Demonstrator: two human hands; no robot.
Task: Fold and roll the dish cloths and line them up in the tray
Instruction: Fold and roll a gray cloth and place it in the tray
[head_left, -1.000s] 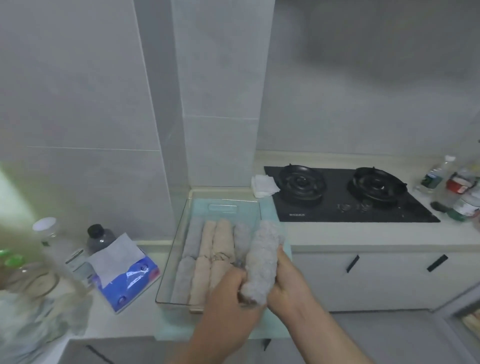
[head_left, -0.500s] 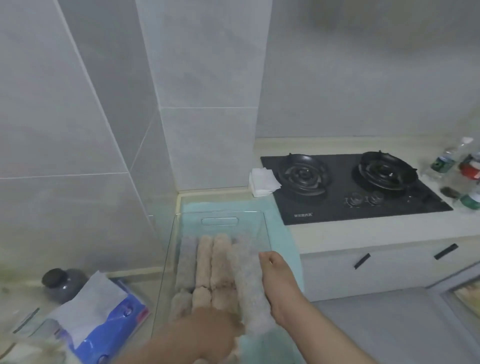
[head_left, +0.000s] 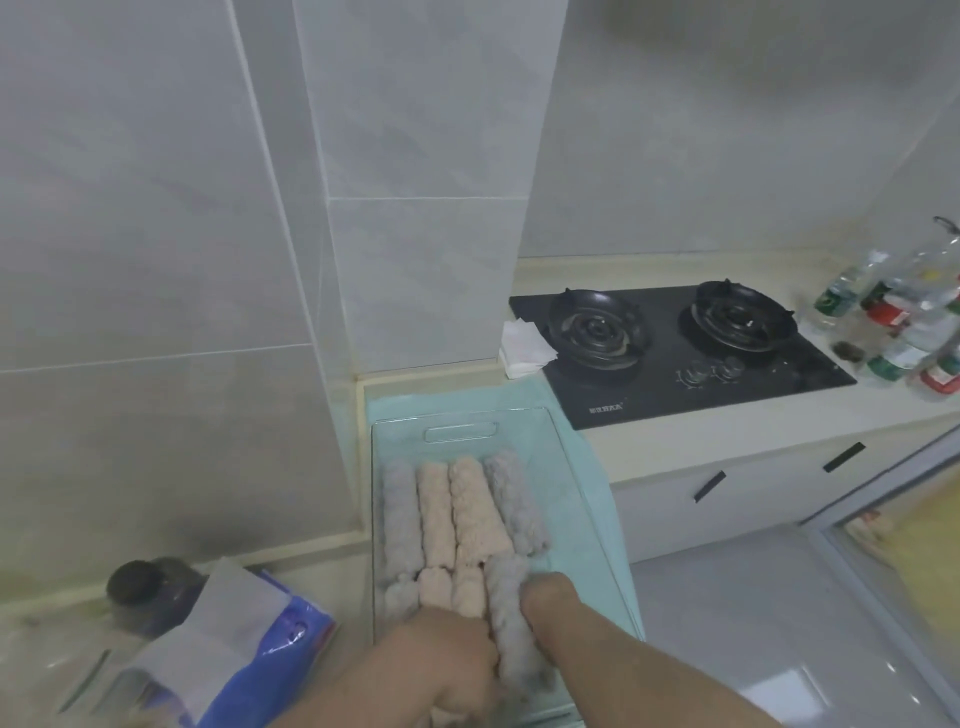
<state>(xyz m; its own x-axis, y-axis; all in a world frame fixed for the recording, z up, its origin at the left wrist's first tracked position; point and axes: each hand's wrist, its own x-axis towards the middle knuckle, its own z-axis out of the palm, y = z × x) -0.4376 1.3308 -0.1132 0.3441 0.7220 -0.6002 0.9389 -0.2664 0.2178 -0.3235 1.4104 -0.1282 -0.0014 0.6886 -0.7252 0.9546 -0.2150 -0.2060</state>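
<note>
Fingers of the left hand and right hand are curled against either flank of the grey rolled cloth, which is gripped between them. It is laid lengthwise in the clear tray's near row, rightmost, end-on to the far grey roll. Both hands are judged equally near.

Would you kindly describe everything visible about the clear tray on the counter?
The tray is a clear, rectangular plastic box with upright walls and a slot handle in its far wall. It sits on a teal mat on the counter, beside the tiled wall, long side running away from the camera. Grey and beige rolled cloths lie inside, side by side, in two rows. The left hand and right hand reach into its near end, holding a grey roll.
</note>
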